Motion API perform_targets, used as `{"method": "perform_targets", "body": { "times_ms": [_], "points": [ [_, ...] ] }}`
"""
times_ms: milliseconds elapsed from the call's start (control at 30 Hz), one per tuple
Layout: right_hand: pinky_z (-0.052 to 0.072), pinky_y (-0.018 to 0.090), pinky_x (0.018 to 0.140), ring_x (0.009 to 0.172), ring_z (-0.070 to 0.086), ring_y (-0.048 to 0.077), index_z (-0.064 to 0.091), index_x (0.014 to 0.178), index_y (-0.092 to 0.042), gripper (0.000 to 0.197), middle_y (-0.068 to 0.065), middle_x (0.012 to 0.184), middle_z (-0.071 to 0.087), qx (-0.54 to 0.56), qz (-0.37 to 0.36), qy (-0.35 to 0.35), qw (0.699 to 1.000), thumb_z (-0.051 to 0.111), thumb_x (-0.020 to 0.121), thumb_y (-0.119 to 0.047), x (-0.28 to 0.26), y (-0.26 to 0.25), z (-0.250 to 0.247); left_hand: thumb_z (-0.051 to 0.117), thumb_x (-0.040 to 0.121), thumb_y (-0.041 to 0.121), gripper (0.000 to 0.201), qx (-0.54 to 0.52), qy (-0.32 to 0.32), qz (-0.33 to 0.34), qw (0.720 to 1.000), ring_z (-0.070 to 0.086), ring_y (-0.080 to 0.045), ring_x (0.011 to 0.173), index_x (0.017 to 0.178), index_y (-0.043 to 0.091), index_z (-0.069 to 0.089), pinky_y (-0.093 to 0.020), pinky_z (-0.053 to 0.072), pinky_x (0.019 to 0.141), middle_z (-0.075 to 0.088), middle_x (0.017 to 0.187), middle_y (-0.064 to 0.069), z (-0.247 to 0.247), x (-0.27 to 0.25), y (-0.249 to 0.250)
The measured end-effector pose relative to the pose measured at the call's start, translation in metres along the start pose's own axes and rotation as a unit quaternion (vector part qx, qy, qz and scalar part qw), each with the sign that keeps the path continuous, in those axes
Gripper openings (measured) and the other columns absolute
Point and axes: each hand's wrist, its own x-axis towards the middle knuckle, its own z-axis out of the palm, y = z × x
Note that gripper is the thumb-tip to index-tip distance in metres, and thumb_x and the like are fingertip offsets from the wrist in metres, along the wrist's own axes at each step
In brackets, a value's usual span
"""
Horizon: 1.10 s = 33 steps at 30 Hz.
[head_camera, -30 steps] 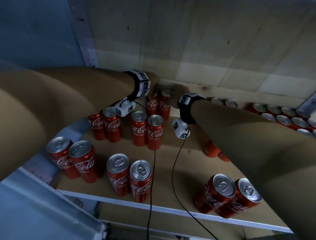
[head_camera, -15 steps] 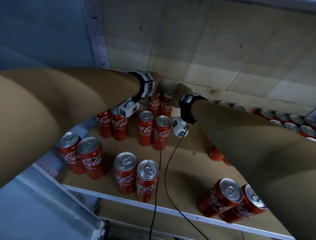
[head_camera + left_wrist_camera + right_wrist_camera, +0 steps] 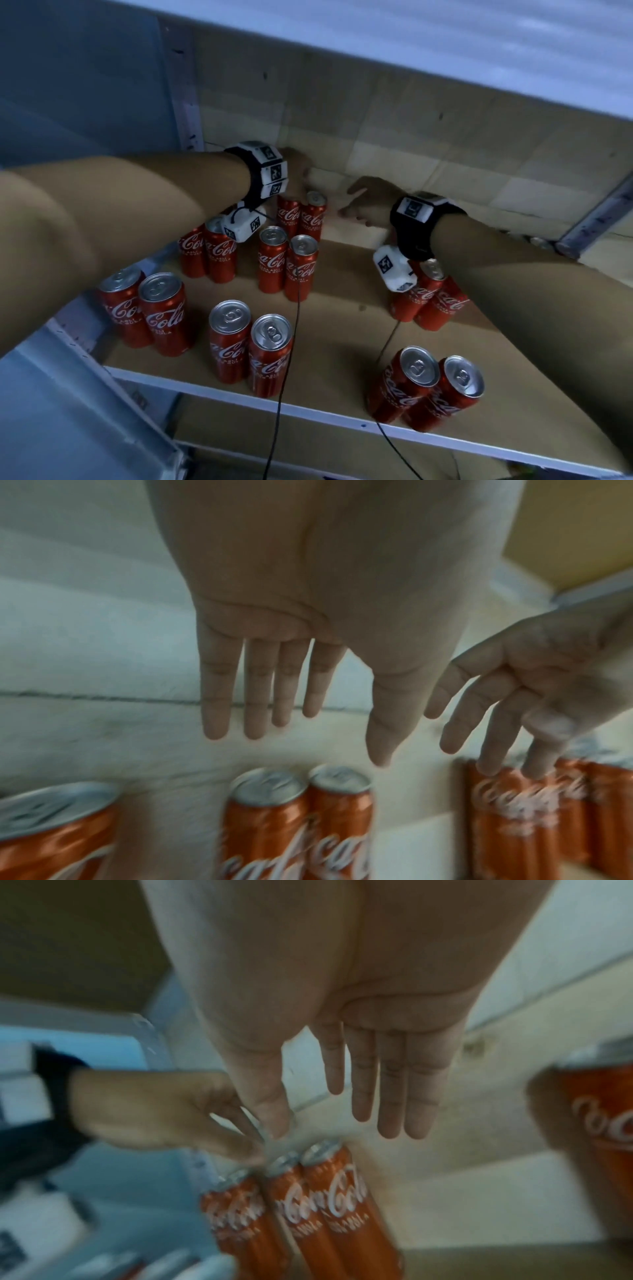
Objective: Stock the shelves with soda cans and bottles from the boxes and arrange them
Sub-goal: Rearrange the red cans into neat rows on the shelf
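Right hand (image 3: 368,202) has left the back cans (image 3: 303,216).

We read the white script "Coca-Cola" on the red cans (image 3: 272,263) standing on the shelf (image 3: 342,346), whole or in part on each. The small white lines under the logo are too blurred for us to read. The wrist bands (image 3: 272,171) carry black-and-white square markers, not letters.
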Motion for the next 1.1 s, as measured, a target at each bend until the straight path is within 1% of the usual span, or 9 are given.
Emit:
{"method": "perform_targets", "body": {
  "times_ms": [100,167,333,433,600,733,900,1000,1100],
  "points": [
    [0.057,0.044,0.094,0.108,0.066,0.024,0.059,0.122,-0.027,0.049,0.003,0.124,0.066,0.021,-0.022,0.012,0.999,0.082,0.081,-0.039,-0.031,0.007,-0.020,0.078,0.078,0.056,0.056,-0.033,0.026,0.026,0.999,0.063,-0.024,0.096,0.114,0.015,0.063,-0.038,0.055,0.082,0.063,0.110,-0.002,-0.014,-0.019,0.013],
    [0.059,0.044,0.092,0.104,0.070,0.025,0.061,0.118,-0.026,0.040,0.005,0.117,0.071,0.095,-0.032,0.016,0.995,0.082,0.084,-0.031,-0.057,0.008,-0.029,0.080,0.076,0.055,0.061,-0.064,0.035,0.037,0.997,0.061,-0.024,0.108,0.122,0.020,0.061,-0.041,0.054,0.092,0.060,0.122,0.000,-0.025,-0.034,0.022],
    [0.061,0.031,0.084,0.099,0.074,0.020,0.064,0.123,-0.021,0.034,0.007,0.112,0.074,0.273,-0.046,0.016,0.961,0.075,0.092,-0.018,-0.114,0.003,-0.037,0.079,0.078,0.049,0.048,-0.087,0.034,0.041,0.995,0.061,-0.018,0.105,0.118,0.028,0.062,-0.039,0.055,0.091,0.063,0.120,0.004,-0.042,-0.071,0.042],
    [0.059,0.037,0.094,0.103,0.072,0.019,0.063,0.125,-0.021,0.034,0.008,0.117,0.072,0.284,-0.079,0.026,0.955,0.073,0.092,-0.019,-0.145,0.002,-0.038,0.077,0.082,0.046,0.044,-0.127,0.037,0.039,0.990,0.061,-0.015,0.102,0.119,0.027,0.063,-0.034,0.055,0.089,0.064,0.113,0.007,-0.052,-0.101,0.059],
    [0.056,0.038,0.098,0.106,0.070,0.017,0.062,0.124,-0.023,0.063,0.003,0.113,0.073,0.241,-0.137,0.064,0.959,0.083,0.068,-0.042,-0.201,0.024,-0.029,0.080,0.080,0.040,0.037,-0.223,0.054,0.062,0.971,0.064,-0.008,0.098,0.113,0.027,0.067,-0.028,0.054,0.087,0.067,0.106,0.011,-0.055,-0.160,0.093],
    [0.055,0.040,0.098,0.106,0.068,0.010,0.060,0.128,-0.027,0.051,-0.004,0.113,0.071,0.233,-0.128,0.123,0.956,0.084,0.083,-0.028,-0.248,0.067,-0.008,0.082,0.078,0.046,0.043,-0.331,0.077,0.088,0.937,0.066,0.000,0.094,0.115,0.032,0.066,-0.023,0.056,0.084,0.068,0.105,0.015,-0.031,-0.213,0.123],
    [0.051,0.040,0.105,0.121,0.062,0.012,0.058,0.134,-0.024,0.052,-0.007,0.125,0.066,0.247,-0.147,0.226,0.931,0.080,0.087,-0.018,-0.297,0.118,0.020,0.086,0.077,0.033,0.049,-0.470,0.112,0.092,0.871,0.065,-0.005,0.100,0.121,0.031,0.064,-0.032,0.058,0.087,0.066,0.109,0.013,0.026,-0.260,0.168],
    [0.049,0.042,0.106,0.123,0.059,0.011,0.054,0.137,-0.022,0.057,-0.007,0.126,0.064,0.282,-0.112,0.257,0.918,0.080,0.087,-0.017,-0.310,0.147,0.035,0.085,0.077,0.033,0.062,-0.485,0.131,0.078,0.861,0.062,-0.003,0.108,0.132,0.031,0.057,-0.030,0.056,0.090,0.062,0.120,0.014,0.067,-0.272,0.193],
    [0.050,0.041,0.105,0.121,0.060,0.012,0.049,0.142,-0.023,0.070,-0.005,0.130,0.062,0.321,-0.070,0.257,0.909,0.082,0.081,-0.027,-0.316,0.175,0.053,0.086,0.074,0.032,0.074,-0.485,0.165,0.034,0.858,0.058,-0.001,0.114,0.139,0.031,0.050,-0.026,0.055,0.092,0.057,0.130,0.014,0.108,-0.277,0.209]
  ]
}}
